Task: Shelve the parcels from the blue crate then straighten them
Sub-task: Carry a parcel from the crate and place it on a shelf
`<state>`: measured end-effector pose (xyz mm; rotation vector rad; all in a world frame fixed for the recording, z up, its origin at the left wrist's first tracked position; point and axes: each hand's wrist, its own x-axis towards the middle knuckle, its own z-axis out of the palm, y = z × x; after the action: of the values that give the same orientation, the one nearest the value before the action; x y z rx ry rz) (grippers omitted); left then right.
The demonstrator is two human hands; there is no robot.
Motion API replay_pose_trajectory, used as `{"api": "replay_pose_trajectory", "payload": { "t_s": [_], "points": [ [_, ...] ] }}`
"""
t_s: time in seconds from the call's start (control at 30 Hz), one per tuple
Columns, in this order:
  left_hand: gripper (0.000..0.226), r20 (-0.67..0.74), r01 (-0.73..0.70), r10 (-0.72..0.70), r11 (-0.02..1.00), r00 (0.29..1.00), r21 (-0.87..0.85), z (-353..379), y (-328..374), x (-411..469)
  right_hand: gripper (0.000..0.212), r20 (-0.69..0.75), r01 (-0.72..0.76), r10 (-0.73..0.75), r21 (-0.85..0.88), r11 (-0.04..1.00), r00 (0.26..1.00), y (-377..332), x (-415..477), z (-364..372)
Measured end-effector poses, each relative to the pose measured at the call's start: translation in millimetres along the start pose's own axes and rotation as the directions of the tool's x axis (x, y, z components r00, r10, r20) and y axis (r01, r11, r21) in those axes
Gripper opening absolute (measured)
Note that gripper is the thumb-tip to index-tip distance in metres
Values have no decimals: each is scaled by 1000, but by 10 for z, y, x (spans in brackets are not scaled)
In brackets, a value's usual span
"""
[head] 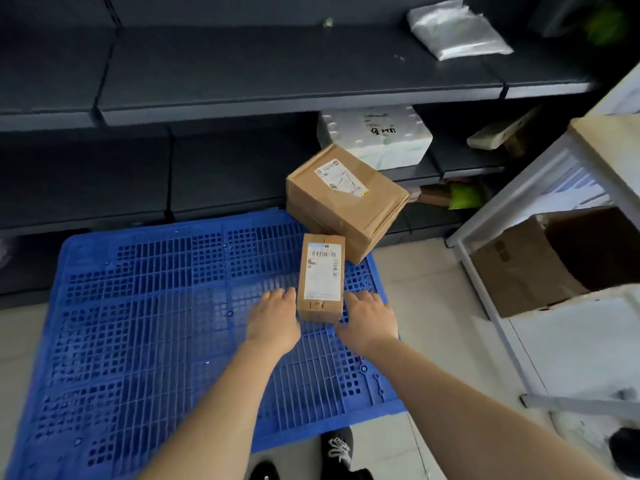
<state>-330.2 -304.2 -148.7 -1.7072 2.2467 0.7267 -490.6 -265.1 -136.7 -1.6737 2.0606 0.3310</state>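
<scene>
Head view, looking down at the floor. The blue crate point(156, 323) lies flat like a grid in front of the dark shelves point(277, 71). I see two parcels on it, both at its far right part. The small box point(322, 277) lies label up, long side pointing away from me, and its far end is right by the big box point(341, 199); I can't tell if they touch. The big box sits tilted at the crate's far right corner, label on top, with its back near the lower shelf edge. The left hand point(273, 317) is against the small box's left side and the right hand point(369, 318) is against its right side. Fingers on both look fairly straight and lie along the sides, not wrapped round the box, so it's a flat two-sided hold with the box between the palms. The box bottom looks down on the grid. On the shelves, a white foam box point(377, 136) with handwriting sits on the lower level behind the big box, and a white plastic bag point(457, 29) lies on the upper level at right. Something green point(465, 197) lies low at right, blurred. At right stands a white rack point(540, 188) with an open carton point(540, 261) under it. A dark shoe point(337, 448) shows at the bottom edge.
</scene>
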Motion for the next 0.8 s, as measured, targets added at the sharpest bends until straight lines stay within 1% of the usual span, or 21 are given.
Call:
{"api": "replay_pose_trajectory", "payload": {
  "t_s": [0.1,0.17,0.23,0.27,0.33,0.4,0.5,0.67,0.8],
  "points": [
    [60,48,54,-49,991,998,-123,228,10,322,54,2,-28,28,100,995,1000,82,314,230],
    [64,88,96,-79,972,993,-213,366,4,505,53,2,-59,60,212,976,998,108,496,393],
    [66,117,119,-85,937,990,-328,495,-21,672,49,10,-75,77,355,932,997,114,656,562],
    [63,132,128,-80,902,988,-412,546,-37,730,46,13,-83,86,440,894,996,103,715,641],
    [55,151,142,-64,801,986,-582,588,-58,777,40,-3,-87,111,599,796,994,62,764,743],
    [49,148,154,-72,720,986,-676,579,-81,753,38,-29,-67,122,698,713,992,15,760,798],
    [48,127,172,-116,672,985,-720,530,-119,608,38,-42,-33,98,750,661,994,-67,680,788],
    [47,95,198,-211,545,973,-815,385,-210,137,40,-79,55,3,726,685,997,-278,413,588],
    [50,39,202,-343,455,938,-867,127,-285,-390,50,-126,195,-149,698,689,981,-531,95,320]
  ]
}}
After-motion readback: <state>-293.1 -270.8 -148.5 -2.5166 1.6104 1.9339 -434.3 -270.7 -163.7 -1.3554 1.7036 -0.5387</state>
